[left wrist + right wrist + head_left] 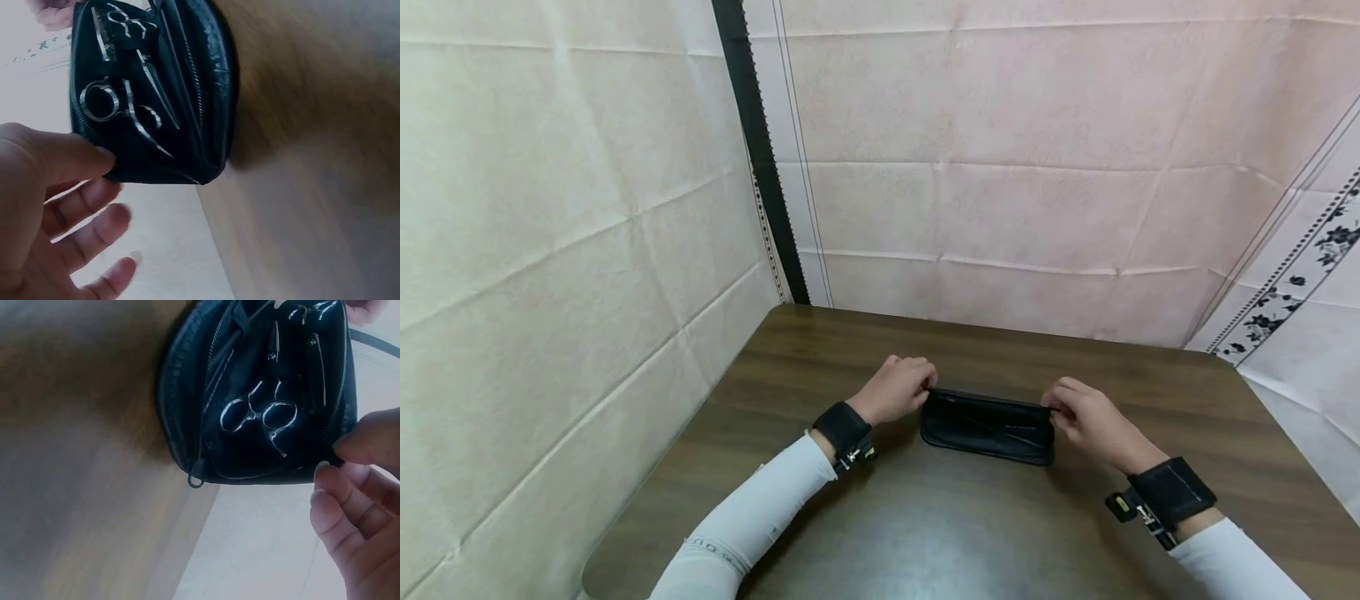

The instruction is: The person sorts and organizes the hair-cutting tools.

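A black zip case (pixel 987 429) stands unzipped on the table, its inside facing me. At its upper left corner my left hand (pixel 897 390) pinches the edge between thumb and fingers. My right hand (pixel 1088 421) pinches the upper right corner the same way. In the left wrist view, silver hairdressing scissors (pixel 130 114) lie in the case, with more metal finger rings above them. Beside the scissors in the right wrist view is a slim dark tool with a metal edge (pixel 317 372), its kind unclear. A ring zip pull (pixel 196 481) hangs at the case's end.
The brown wooden table (pixel 925 533) has rounded corners. Creased pale cloth (pixel 1015 208) hangs behind it, and more cloth (pixel 550 275) covers the left side. Black wrist straps (pixel 1172 492) carry small cameras.
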Demonstrator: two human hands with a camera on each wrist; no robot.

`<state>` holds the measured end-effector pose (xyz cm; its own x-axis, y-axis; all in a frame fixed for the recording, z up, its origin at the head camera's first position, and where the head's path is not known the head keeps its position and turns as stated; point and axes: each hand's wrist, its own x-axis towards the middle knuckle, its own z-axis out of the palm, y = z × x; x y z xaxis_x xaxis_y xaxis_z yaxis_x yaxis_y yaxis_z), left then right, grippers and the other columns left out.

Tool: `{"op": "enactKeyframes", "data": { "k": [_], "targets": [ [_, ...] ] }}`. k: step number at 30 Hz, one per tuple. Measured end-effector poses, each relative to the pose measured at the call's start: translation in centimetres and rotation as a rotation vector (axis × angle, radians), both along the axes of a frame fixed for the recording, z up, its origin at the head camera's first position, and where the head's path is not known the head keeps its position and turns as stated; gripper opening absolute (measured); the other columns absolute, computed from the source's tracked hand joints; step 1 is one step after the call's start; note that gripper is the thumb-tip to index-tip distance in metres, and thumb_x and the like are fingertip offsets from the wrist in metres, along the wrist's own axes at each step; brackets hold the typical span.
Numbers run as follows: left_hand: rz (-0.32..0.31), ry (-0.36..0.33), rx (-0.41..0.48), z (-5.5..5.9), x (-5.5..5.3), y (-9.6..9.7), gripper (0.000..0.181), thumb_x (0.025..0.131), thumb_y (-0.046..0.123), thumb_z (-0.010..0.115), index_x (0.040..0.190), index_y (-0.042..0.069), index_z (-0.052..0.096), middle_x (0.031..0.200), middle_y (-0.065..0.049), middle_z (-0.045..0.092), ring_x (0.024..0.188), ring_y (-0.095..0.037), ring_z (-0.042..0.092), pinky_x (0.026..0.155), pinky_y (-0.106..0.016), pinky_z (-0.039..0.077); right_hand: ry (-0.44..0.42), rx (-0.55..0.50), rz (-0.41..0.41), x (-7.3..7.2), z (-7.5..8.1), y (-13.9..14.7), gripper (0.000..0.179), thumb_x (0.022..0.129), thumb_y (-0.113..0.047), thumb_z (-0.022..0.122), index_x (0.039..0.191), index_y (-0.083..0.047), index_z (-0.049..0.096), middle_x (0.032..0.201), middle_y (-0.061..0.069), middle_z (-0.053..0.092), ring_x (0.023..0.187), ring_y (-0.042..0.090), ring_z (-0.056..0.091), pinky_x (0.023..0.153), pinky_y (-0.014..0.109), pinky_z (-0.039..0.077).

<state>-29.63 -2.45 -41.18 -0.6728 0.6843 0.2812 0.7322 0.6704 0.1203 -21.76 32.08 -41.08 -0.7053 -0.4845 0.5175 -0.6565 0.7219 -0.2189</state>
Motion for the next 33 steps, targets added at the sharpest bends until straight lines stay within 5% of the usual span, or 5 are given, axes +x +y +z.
{"op": "enactKeyframes", "data": {
  "k": [12,33],
  "targets": [
    [-0.08,-0.024,-0.151,-0.2,1.4,-0.5,0.013,0.097,0.017,0.072,0.11,0.022,0.069,0.108,0.006,0.066,0.1,-0.011,0.063,0.102,-0.042,0.045,-0.13,0.039,0.071,1.8,-1.6,0.0,0.039,0.08,0.015,0.07,0.108,-0.011,0.069,0.095,-0.006,0.055,0.073,-0.003,0.046,0.059,0.015,0.043],
    [-0.131,-0.034,-0.197,-2.6,2.3,-0.7,0.019,0.093,0.019,0.078,0.106,0.025,0.067,0.104,0.009,0.059,0.095,-0.006,0.059,0.091,-0.034,0.042,-0.312,0.086,0.109,2.7,-3.4,-0.3,0.045,0.081,0.015,0.066,0.119,-0.01,0.067,0.088,-0.008,0.045,0.074,-0.002,0.042,0.061,0.018,0.039]
  ]
}}
